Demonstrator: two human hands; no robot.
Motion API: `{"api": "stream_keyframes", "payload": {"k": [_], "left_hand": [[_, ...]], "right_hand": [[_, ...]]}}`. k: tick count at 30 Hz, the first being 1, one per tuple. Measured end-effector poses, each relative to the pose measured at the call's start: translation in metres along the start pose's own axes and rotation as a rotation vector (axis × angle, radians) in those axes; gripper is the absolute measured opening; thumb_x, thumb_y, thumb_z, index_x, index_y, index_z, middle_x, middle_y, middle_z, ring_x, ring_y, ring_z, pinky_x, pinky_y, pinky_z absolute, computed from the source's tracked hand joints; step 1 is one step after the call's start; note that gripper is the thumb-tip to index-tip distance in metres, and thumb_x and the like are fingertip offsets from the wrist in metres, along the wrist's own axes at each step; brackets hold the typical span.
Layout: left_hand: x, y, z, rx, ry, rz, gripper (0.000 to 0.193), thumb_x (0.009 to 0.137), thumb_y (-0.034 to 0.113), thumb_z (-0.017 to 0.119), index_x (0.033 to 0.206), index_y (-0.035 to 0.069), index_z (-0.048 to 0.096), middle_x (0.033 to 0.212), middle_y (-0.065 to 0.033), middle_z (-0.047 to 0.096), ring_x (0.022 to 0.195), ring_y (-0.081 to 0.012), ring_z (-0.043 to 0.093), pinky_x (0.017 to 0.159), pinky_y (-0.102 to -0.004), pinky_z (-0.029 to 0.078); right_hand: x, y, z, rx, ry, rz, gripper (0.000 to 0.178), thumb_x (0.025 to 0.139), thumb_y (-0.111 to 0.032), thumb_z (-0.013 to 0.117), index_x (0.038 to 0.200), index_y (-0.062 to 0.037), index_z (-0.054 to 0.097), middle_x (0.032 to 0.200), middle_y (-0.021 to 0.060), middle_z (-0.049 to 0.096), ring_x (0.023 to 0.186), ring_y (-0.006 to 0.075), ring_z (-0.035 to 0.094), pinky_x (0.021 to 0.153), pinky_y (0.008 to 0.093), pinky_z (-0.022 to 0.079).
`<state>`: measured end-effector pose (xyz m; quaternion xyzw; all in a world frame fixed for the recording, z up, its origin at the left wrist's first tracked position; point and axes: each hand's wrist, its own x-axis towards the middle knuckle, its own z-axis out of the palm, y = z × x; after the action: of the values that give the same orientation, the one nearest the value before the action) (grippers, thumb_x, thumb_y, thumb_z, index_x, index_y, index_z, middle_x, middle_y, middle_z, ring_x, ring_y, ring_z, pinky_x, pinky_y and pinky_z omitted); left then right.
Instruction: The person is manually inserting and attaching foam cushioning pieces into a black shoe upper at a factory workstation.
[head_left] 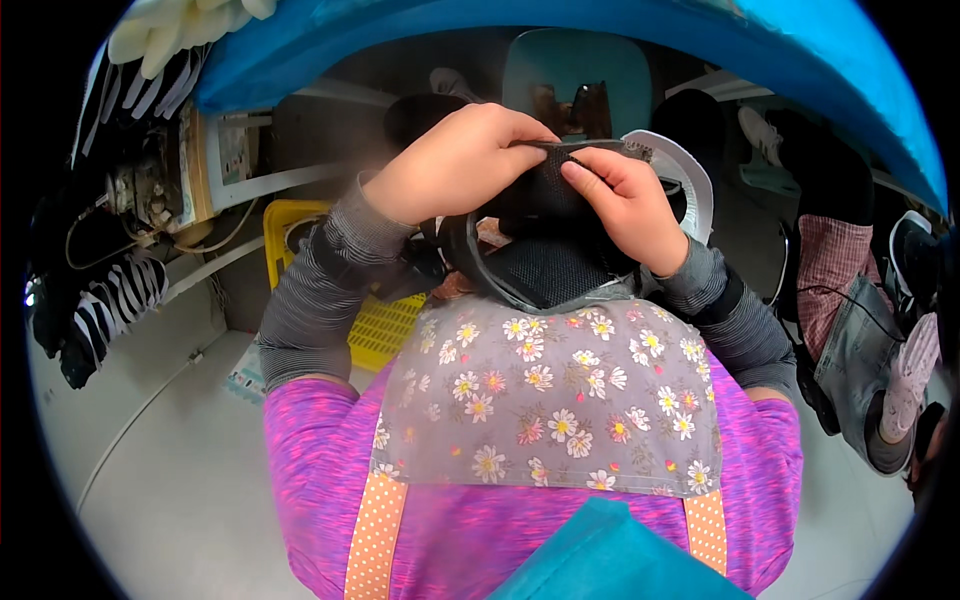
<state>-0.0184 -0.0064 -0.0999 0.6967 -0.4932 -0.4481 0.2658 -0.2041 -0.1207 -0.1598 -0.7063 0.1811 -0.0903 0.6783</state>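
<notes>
At your 12 o'clock, your left hand [465,160] and right hand [630,205] both pinch the black mesh piece [552,190]; uneven pulling could slip its edge free.

Yellow basket [388,335], teal seat [540,65], blue sheeting [860,85] along the upper edge

Black mesh piece [560,268], soft. Coarse grid weave visible on the near panel and on the raised far panel. Dark grey curved rim along near and left sides. Hollow, open toward the camera. Far edge pinched up, running roughly left to right. Near rim sits right at the far edge of the floral apron [560,395]. Underside hidden, full outline unclear.
</notes>
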Motion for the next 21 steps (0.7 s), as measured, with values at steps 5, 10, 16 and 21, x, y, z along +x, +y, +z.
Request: {"api": "stream_keyframes", "payload": {"k": [5, 10, 16, 21], "left_hand": [[-0.002, -0.003, 0.001, 0.014, 0.017, 0.0, 0.029, 0.095, 0.012, 0.06, 0.116, -0.006, 0.067, 0.097, -0.0138, 0.074, 0.087, -0.0151, 0.067, 0.08, -0.0286, 0.053], [-0.001, -0.005, 0.001, 0.007, 0.005, 0.01, 0.029, 0.095, 0.013, 0.06, 0.117, -0.005, 0.067, 0.098, -0.014, 0.074, 0.087, -0.0143, 0.067, 0.08, -0.0284, 0.053], [0.001, -0.003, -0.003, 0.023, -0.028, 0.018, 0.029, 0.095, 0.013, 0.06, 0.117, -0.005, 0.067, 0.097, -0.0134, 0.074, 0.086, -0.0137, 0.066, 0.079, -0.028, 0.052], [-0.003, -0.004, -0.005, 0.009, -0.027, -0.031, 0.027, 0.095, 0.012, 0.061, 0.116, -0.005, 0.067, 0.095, -0.012, 0.073, 0.085, -0.0126, 0.065, 0.079, -0.0279, 0.052]], "right_hand": [[-0.002, -0.017, -0.004, -0.289, 0.021, -0.05, 0.02, 0.091, -0.017, 0.07, 0.099, 0.0004, 0.068, 0.078, 0.0138, 0.068, 0.064, 0.0204, 0.064, 0.061, 0.0297, 0.051], [0.001, -0.014, 0.004, -0.479, 0.055, -0.117, 0.019, 0.087, -0.019, 0.073, 0.089, -0.0026, 0.063, 0.073, 0.0145, 0.065, 0.062, 0.0267, 0.065, 0.056, 0.0336, 0.05], [0.0, -0.009, 0.002, -0.618, 0.193, -0.327, 0.02, 0.084, -0.02, 0.076, 0.083, -0.0067, 0.062, 0.066, 0.0115, 0.063, 0.059, 0.0293, 0.064, 0.053, 0.0362, 0.049], [-0.001, -0.014, -0.009, -0.68, 0.21, -0.299, 0.02, 0.085, -0.02, 0.076, 0.08, -0.0065, 0.062, 0.065, 0.0107, 0.063, 0.057, 0.0287, 0.062, 0.05, 0.0353, 0.047]]}}
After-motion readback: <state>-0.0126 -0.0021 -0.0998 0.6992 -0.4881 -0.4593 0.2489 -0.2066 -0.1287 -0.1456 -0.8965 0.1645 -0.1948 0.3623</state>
